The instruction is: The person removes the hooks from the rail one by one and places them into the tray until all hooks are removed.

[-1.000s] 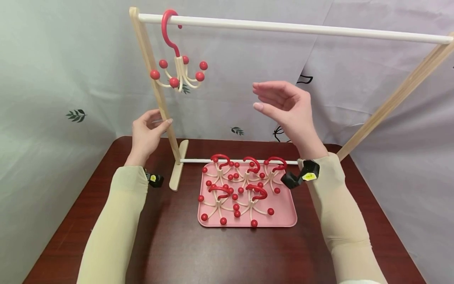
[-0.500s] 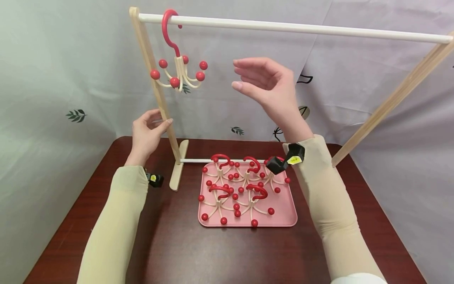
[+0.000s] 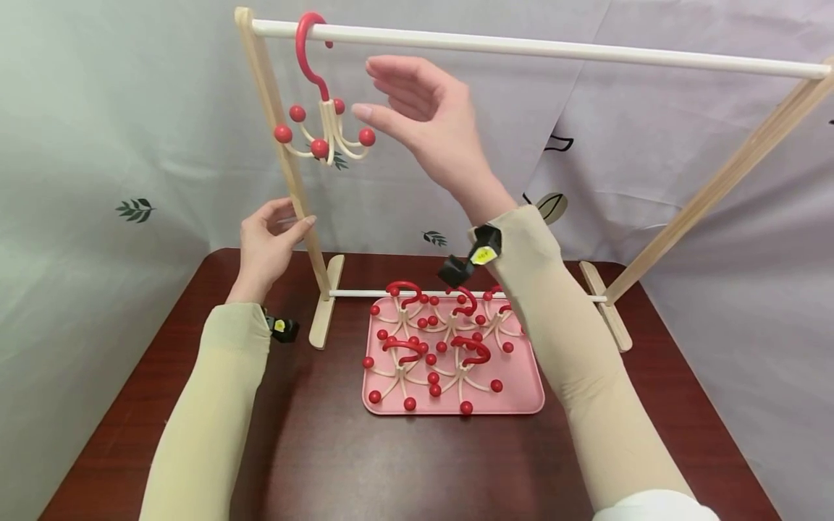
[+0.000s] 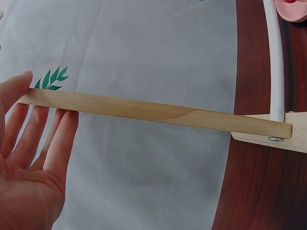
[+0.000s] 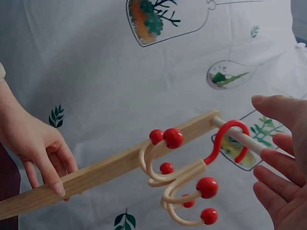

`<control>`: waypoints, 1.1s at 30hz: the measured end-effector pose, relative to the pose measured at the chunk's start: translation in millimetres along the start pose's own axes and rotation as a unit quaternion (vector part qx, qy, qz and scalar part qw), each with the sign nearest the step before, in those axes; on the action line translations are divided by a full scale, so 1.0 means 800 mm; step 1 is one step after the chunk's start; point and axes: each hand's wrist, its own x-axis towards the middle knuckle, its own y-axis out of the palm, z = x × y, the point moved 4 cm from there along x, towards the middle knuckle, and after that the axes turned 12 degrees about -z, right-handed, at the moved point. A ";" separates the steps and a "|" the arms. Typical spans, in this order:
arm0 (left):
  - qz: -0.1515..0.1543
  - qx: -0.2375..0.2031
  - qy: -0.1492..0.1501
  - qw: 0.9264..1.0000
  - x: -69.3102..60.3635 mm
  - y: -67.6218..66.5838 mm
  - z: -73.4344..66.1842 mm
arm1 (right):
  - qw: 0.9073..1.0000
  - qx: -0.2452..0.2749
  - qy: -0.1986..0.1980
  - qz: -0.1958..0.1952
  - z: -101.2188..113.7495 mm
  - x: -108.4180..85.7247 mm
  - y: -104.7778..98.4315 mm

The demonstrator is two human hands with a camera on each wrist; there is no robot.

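Observation:
A hanger with a red hook and cream arms tipped with red balls hangs from the white bar at its left end. My left hand pinches the left wooden post of the rack; in the left wrist view the thumb lies on one side of the post and the fingers on the other. My right hand is raised just right of the hanger, fingers apart from the thumb, holding nothing. In the right wrist view a gap separates this hand from the hook.
A pink tray on the dark red table bears several more of these hangers, hooks upward. The rack's right post slants up at the right. A lower white bar runs behind the tray. Pale printed cloth hangs behind.
My right hand has moved left and up from over the tray's right side to beside the hanging hanger. The left hand keeps its hold on the post.

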 end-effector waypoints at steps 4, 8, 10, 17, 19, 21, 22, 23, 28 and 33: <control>-0.003 -0.005 0.004 1.000 0.001 0.000 0.000 | 1.000 -0.011 0.016 0.015 -0.019 0.016 0.020; -0.002 -0.003 0.002 1.000 -0.001 0.002 0.001 | 0.999 -0.023 0.040 0.026 -0.030 0.024 0.041; -0.002 0.000 0.000 1.000 -0.003 0.002 0.002 | 0.998 -0.026 0.047 0.028 -0.032 0.025 0.049; -0.002 0.002 0.001 1.000 -0.003 0.003 0.003 | 0.997 -0.008 0.066 0.026 -0.029 0.030 0.070; 0.000 0.002 0.001 1.000 -0.003 0.004 0.002 | 0.997 -0.008 0.070 0.024 -0.029 0.031 0.072; 0.000 0.003 0.001 1.000 -0.003 0.004 0.003 | 0.997 -0.014 0.072 0.024 -0.029 0.031 0.073; 0.001 0.002 0.001 1.000 -0.003 0.005 0.002 | 0.997 -0.017 0.071 0.023 -0.029 0.032 0.073; 0.001 0.002 0.000 1.000 -0.003 0.005 0.002 | 0.997 -0.019 0.072 0.022 -0.030 0.032 0.073; 0.000 0.001 -0.002 1.000 -0.003 0.005 0.000 | 0.997 -0.023 0.074 -0.002 -0.031 0.035 0.067; 0.002 0.000 -0.002 1.000 -0.004 0.003 -0.003 | 0.997 -0.020 0.067 -0.041 -0.033 0.038 0.054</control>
